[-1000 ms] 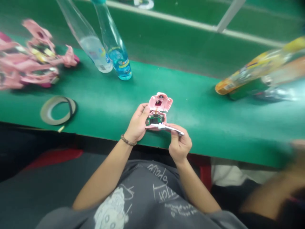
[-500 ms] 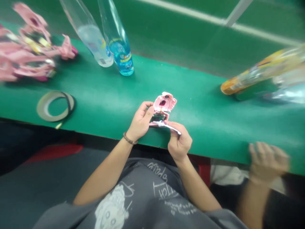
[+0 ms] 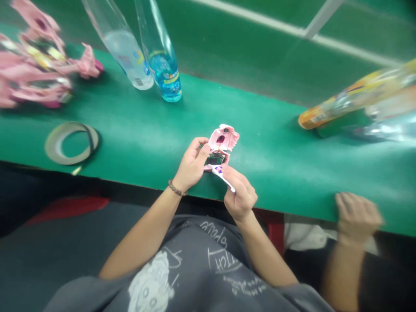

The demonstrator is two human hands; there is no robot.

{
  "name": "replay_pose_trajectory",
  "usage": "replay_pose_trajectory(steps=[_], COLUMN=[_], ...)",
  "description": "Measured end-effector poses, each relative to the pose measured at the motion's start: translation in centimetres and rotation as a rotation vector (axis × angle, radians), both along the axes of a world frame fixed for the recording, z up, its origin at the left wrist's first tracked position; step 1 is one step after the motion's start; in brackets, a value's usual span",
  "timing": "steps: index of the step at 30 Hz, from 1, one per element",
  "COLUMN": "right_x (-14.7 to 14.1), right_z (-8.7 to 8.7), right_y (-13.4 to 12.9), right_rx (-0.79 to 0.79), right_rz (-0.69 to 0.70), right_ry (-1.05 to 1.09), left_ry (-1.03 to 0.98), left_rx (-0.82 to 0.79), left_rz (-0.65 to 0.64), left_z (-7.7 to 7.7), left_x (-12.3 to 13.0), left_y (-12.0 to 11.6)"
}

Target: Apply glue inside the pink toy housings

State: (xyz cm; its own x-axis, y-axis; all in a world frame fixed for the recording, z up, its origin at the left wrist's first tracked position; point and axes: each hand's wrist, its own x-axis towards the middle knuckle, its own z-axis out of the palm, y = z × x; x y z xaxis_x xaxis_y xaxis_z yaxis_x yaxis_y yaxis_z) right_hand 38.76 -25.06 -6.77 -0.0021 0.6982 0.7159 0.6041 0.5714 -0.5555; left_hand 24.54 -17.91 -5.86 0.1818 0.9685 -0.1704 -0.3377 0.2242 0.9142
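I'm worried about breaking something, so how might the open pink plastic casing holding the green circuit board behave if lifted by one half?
The pink plastic casing is probably stiff, judging by its moulded shape. The other half may swing, since thin wires seem to link the two. The exposed green circuit board suggests fragility.

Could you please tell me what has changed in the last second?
In the right hand, the white piece has swung its outer end toward the wearer, showing its purple mark. A co-worker's hand has come farther leftward into view. Nothing was let go. The left hand still holds the open pink casing; the tape roll stays put.
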Motion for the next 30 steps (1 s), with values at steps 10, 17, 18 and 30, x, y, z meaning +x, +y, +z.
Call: replay_pose_trajectory(steps=[10,17,18,30], right_x=[1.5,2.9,2.9,2.8], right_z=[0.1,-0.4,-0.5,-0.4], right_y=[-0.8,-0.4,-0.4,-0.3], right_rx=[-0.044,-0.072,-0.077,-0.051], right_rz=[-0.206,-0.211,-0.199,-0.089], right_ry=[0.072,0.011,0.004,-0.044], left_ry=[0.006,-0.062,-0.056,-0.027], left_rx=[-0.011,-0.073,-0.072,-0.053], left_rz=[0.044,0.015,0.019,0.011], left_z=[0.1,0.5,0.5,0.7], left_x=[-0.1,-0.2,-0.2,-0.1], left_y=[-0.2,-0.2,-0.2,-0.3])
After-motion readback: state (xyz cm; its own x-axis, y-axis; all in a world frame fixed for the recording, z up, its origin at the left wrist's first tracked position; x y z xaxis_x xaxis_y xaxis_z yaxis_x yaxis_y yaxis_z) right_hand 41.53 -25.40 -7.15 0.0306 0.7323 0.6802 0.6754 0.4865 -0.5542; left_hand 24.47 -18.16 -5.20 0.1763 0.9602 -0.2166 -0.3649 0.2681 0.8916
